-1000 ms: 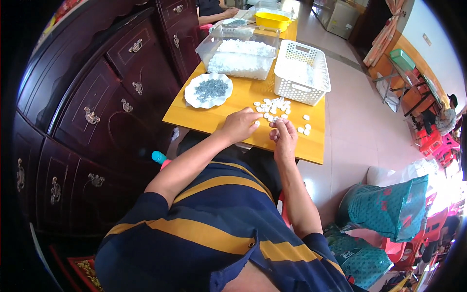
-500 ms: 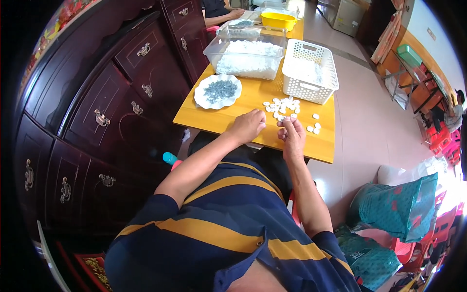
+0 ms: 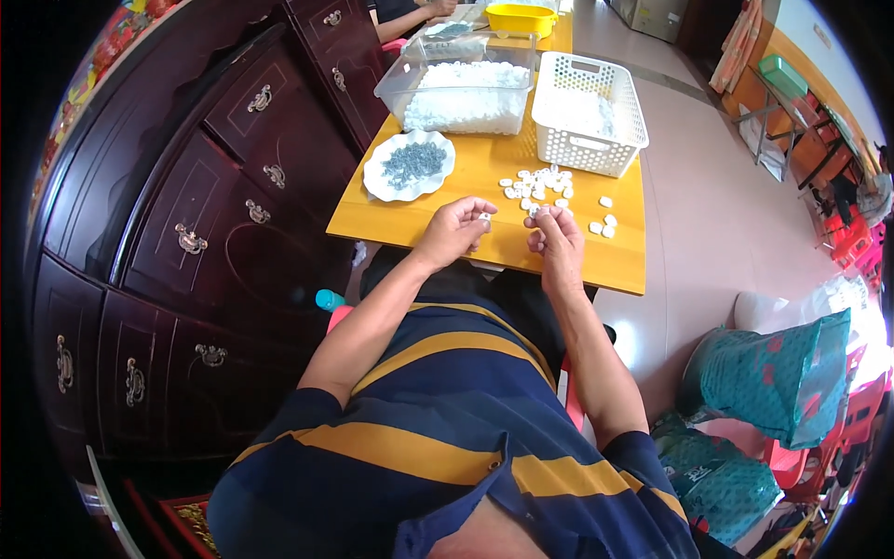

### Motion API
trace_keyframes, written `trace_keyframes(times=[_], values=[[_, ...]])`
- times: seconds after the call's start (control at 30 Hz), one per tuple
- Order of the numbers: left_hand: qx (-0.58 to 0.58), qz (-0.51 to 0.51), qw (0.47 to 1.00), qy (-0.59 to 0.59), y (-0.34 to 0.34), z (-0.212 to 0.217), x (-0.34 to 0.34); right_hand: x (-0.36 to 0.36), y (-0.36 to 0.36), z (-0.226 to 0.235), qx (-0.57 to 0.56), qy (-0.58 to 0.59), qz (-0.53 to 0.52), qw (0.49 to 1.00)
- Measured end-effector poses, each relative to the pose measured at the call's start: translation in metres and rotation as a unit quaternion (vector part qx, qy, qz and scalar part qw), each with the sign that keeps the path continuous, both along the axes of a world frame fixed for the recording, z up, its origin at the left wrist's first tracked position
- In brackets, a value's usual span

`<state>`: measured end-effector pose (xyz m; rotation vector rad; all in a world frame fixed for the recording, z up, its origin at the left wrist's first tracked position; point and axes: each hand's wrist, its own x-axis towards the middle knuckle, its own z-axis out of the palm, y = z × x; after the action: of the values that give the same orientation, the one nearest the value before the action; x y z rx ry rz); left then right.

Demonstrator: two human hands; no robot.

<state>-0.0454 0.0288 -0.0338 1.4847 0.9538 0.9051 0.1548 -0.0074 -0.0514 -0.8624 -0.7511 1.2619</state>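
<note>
Over the near edge of the wooden table [image 3: 372, 221], my left hand [image 3: 451, 233] pinches a small white plastic piece [image 3: 484, 217] between thumb and fingers. Just to its right, my right hand [image 3: 561, 244] has thumb and fingertips closed together beside the loose white pieces [image 3: 540, 179]. Anything in that right pinch is too small to make out against them. Left of the hands stands a white scalloped dish [image 3: 380, 183] with many tiny dark grey parts [image 3: 414, 164] in it. A few more white pieces [image 3: 608, 221] lie apart near the table's right side.
A clear plastic bin [image 3: 391, 93] full of white pieces and a white perforated basket [image 3: 596, 154] stand behind. Further back are a yellow basin [image 3: 521, 19] and another person's hand [image 3: 440, 9]. Dark drawers [image 3: 186, 196] line the left; teal bags [image 3: 773, 373] sit on the right floor.
My left hand has turned and opened out from a curled fist, so the white piece in its fingertips now shows. My right hand stays near the loose pieces, its fingers still closed.
</note>
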Motion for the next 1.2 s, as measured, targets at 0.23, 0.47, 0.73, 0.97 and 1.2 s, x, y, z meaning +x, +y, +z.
trace_keyframes(times=[0.23,0.47,0.73,0.97,1.2], values=[[0.08,0.023,0.996,0.036,-0.006,0.013,-0.002,-0.001,0.001,-0.003,0.017,-0.002,0.027,1.0],[0.14,0.029,0.989,0.031,-0.012,0.018,-0.004,-0.003,-0.005,0.003,0.014,-0.031,0.048,0.998],[0.072,0.046,0.996,0.027,-0.012,0.011,-0.007,-0.001,-0.002,0.003,0.017,-0.024,0.047,0.998],[0.06,0.071,0.995,0.038,-0.009,0.01,-0.01,-0.002,-0.002,0.004,0.019,-0.033,0.04,0.998],[0.042,0.042,0.998,0.029,-0.013,0.008,-0.008,-0.003,-0.002,0.001,0.02,-0.037,0.032,0.999]])
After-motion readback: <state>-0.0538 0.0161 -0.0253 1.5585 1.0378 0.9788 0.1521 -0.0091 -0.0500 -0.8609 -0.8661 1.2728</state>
